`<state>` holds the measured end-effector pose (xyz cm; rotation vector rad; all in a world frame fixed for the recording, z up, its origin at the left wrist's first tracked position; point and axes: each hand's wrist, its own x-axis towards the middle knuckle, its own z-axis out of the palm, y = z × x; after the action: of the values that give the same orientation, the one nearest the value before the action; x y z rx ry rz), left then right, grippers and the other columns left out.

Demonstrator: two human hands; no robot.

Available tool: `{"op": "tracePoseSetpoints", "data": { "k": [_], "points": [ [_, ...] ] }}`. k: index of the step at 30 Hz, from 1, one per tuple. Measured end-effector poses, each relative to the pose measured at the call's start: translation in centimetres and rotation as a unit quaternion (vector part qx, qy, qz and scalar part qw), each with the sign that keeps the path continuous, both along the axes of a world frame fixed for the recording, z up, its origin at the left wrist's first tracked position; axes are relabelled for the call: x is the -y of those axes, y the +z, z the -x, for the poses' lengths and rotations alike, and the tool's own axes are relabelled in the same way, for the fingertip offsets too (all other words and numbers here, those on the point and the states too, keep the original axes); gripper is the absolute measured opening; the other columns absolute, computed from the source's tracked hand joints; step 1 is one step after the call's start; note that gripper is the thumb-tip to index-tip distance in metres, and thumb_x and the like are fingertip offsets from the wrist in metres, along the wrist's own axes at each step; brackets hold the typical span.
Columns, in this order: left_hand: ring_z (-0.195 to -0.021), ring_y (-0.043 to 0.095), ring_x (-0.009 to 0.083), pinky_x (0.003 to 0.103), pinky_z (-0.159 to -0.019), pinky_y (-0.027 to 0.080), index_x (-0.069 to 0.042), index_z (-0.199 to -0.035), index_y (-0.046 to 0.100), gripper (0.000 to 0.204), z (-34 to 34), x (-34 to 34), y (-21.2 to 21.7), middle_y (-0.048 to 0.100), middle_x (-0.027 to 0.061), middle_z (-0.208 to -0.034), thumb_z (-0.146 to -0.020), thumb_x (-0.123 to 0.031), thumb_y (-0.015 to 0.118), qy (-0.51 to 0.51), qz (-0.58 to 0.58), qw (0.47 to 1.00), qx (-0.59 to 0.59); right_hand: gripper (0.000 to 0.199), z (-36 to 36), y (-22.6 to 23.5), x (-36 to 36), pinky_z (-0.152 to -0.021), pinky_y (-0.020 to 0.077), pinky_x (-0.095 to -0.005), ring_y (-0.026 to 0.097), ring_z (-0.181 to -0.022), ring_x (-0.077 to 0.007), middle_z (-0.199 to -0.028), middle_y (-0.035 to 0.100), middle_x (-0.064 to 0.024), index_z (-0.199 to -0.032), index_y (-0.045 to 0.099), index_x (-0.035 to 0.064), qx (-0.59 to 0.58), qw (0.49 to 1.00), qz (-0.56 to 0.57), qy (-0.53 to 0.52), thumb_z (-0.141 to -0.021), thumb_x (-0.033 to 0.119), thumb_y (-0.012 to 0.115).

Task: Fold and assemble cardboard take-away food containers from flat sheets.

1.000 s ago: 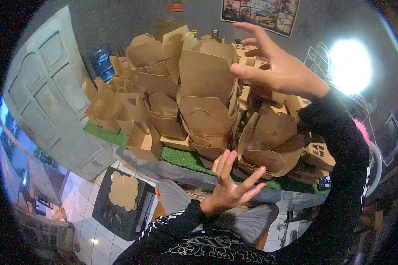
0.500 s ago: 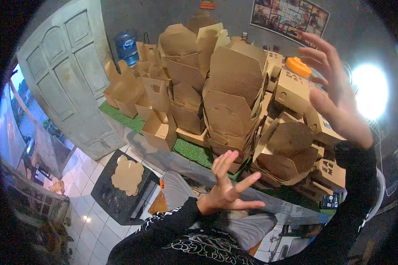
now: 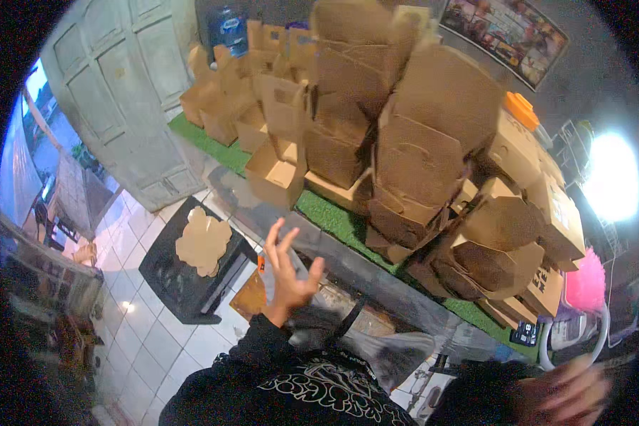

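My left hand (image 3: 289, 273) is raised over my lap with its fingers apart and nothing in it. Behind it runs a ledge covered in green turf (image 3: 330, 219), lined with brown cardboard boxes. An open box (image 3: 275, 174) without contents showing stands nearest that hand. My right hand (image 3: 568, 394), smeared by motion, is low at the lower right beside a white curved armrest (image 3: 602, 341); whether it touches the armrest or holds anything I cannot tell. Tall nested stacks of opened boxes (image 3: 419, 170) fill the middle of the ledge, and a shorter open stack (image 3: 500, 245) leans to their right.
Flat cardboard pieces (image 3: 203, 241) lie on a black table (image 3: 165, 280) at the left. Closed boxes (image 3: 557, 213) are piled at the right, an orange lid-like object (image 3: 520, 110) above them. Near the armrest is something pink and fluffy (image 3: 584, 280). A white door (image 3: 124, 92) stands far left.
My right hand has dropped from above the closed boxes to the lower right. My left hand has moved left, still open. The whole view has shifted, so the boxes appear farther right.
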<state>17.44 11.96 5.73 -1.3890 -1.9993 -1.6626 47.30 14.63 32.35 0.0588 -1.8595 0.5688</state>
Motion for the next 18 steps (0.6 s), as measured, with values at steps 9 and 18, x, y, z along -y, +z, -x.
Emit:
{"op": "tracePoseSetpoints", "data": {
  "k": [9, 18],
  "points": [
    [-0.122, 0.036, 0.0366, 0.05, -0.101, 0.028, -0.006, -0.129, 0.041, 0.063, 13.4, 5.7, -18.8, 0.041, 0.0182, -0.129, -0.075, -0.022, 0.07, 0.335, 0.093, 0.92, 0.18, 0.025, 13.4, -16.9, -0.7, -0.075, 0.0493, -0.0357, 0.063, -0.08, -0.03, -0.087, 0.064, -0.0174, -0.093, 0.062, -0.0034, 0.372, 0.913, 0.163, 0.021, -0.07, 0.002, 0.07],
    [-0.108, 0.051, 0.0343, 0.05, -0.086, 0.043, -0.007, -0.114, 0.05, 0.071, 25.9, 12.6, -41.7, 0.054, 0.0169, -0.115, -0.059, -0.042, 0.079, 0.478, 0.31, 0.73, 0.377, 0.019, 16.3, -20.6, -0.5, -0.084, 0.0457, -0.0448, 0.057, -0.1, -0.0334, -0.109, 0.059, -0.0176, -0.103, 0.06, 0.0008, 0.406, 0.892, 0.155, -0.124, -0.086, 0.008, 0.064]
  ]
}}
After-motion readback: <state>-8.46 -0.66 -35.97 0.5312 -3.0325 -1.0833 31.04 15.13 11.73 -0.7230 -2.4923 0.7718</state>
